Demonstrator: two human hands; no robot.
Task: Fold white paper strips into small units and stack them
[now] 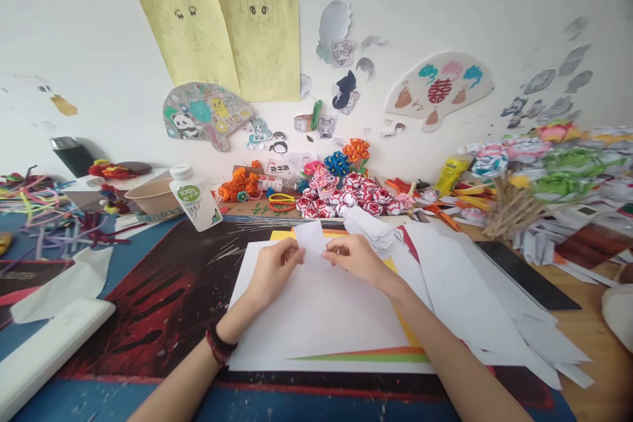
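Observation:
A small white paper piece is held up between my two hands, over a stack of large white sheets. My left hand pinches its left edge, thumb against curled fingers. On the opposite edge, my right hand grips it in the same way. Yellow, orange and green sheet edges peek out from the stack. Just behind my right hand lies a pile of cut white paper strips. A dark bracelet circles my left wrist.
Red-and-white paper flowers crowd the back edge, beside a white glue bottle. Loose white sheets and a black flat board lie right. A long white case sits front left; pipe cleaners lie behind it.

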